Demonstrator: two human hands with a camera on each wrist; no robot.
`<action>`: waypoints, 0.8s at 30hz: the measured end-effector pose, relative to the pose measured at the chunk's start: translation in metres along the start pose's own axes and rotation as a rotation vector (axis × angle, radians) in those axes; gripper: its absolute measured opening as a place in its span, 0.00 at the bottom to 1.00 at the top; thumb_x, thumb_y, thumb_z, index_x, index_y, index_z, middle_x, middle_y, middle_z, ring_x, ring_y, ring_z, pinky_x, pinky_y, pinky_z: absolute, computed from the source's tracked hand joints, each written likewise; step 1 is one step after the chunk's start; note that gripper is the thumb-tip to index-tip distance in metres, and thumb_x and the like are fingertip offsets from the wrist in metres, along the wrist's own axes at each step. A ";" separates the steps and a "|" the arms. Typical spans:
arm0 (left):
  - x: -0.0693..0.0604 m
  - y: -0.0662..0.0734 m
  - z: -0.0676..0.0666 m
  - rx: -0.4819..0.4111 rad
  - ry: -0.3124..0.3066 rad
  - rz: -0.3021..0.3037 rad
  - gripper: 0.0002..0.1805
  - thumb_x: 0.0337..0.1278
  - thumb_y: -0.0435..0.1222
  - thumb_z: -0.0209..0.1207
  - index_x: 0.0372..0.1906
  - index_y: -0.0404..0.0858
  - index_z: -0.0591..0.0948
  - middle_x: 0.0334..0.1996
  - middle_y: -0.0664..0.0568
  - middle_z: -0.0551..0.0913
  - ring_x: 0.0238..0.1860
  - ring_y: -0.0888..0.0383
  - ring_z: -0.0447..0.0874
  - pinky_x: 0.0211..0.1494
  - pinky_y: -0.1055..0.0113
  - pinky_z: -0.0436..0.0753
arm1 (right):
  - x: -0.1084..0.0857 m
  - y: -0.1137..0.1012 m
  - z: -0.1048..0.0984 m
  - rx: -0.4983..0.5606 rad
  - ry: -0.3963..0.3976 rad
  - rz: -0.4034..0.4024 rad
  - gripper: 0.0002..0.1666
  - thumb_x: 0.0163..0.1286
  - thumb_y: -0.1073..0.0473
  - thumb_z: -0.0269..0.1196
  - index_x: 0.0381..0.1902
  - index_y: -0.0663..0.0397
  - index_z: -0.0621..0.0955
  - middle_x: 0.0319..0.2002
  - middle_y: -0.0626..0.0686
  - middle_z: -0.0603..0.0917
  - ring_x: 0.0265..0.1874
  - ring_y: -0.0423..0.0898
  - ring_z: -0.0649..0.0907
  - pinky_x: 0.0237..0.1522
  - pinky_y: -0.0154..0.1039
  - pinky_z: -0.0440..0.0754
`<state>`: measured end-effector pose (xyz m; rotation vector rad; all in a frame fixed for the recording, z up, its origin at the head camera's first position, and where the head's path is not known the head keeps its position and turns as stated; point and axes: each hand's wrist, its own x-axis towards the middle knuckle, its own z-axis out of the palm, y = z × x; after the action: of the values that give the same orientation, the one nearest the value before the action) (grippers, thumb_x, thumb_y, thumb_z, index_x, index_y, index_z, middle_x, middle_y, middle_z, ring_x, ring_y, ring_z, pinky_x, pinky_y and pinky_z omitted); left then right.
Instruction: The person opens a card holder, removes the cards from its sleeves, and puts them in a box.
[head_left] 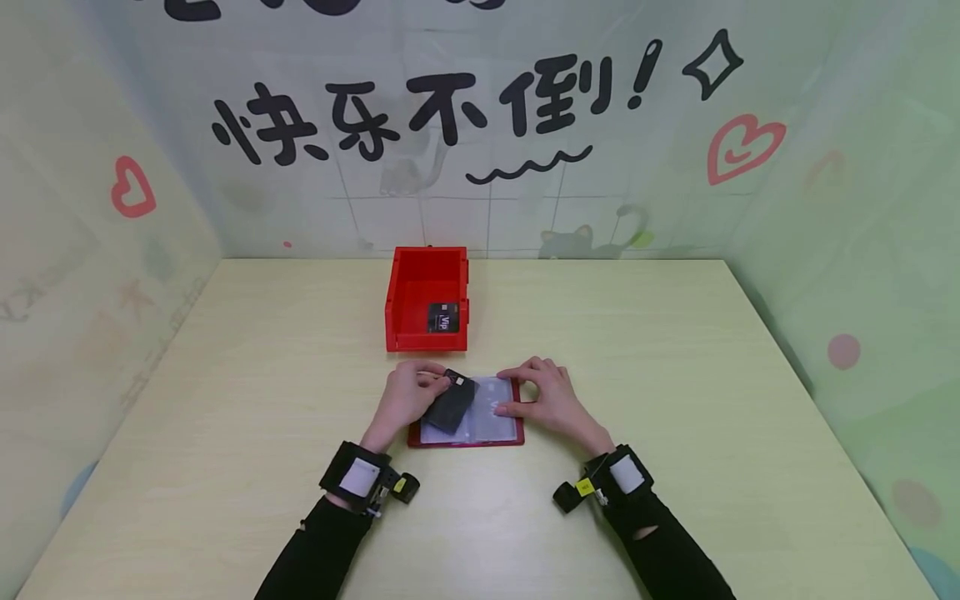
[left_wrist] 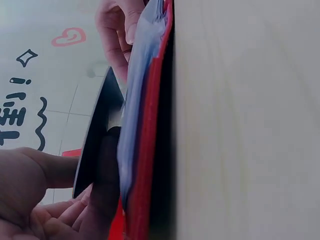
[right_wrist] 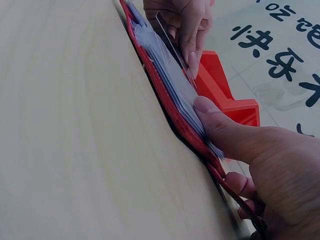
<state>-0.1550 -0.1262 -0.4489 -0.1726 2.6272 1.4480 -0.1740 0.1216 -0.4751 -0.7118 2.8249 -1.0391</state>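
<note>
A dark card (head_left: 452, 402) is pinched between the thumb and fingers of my left hand (head_left: 410, 395), tilted over the left part of an opened card holder (head_left: 491, 442). Clear plastic sleeves (head_left: 491, 408) fill the holder, and its cover is red. In the left wrist view the card (left_wrist: 95, 135) stands at an angle just off the sleeves. My right hand (head_left: 551, 397) grips the holder's right edge, with the thumb on top of the sleeves and fingers at the cover, as the right wrist view shows.
Behind the holder stands a red open-front bin (head_left: 426, 342). A black card marked "Vip" (head_left: 443, 317) lies inside it. The pale wooden table (head_left: 225, 400) meets a printed backdrop (head_left: 480, 217) at the back and on both sides.
</note>
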 end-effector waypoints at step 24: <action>0.020 0.024 -0.027 -0.076 0.173 0.090 0.20 0.67 0.37 0.63 0.59 0.33 0.81 0.44 0.35 0.89 0.41 0.44 0.88 0.39 0.69 0.84 | -0.001 0.000 -0.001 0.016 0.014 -0.011 0.30 0.54 0.45 0.78 0.55 0.44 0.85 0.42 0.50 0.80 0.45 0.48 0.73 0.52 0.46 0.61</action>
<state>-0.1800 -0.1371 -0.4179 -0.1988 2.7490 1.6331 -0.1732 0.1221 -0.4744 -0.7224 2.8247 -1.0714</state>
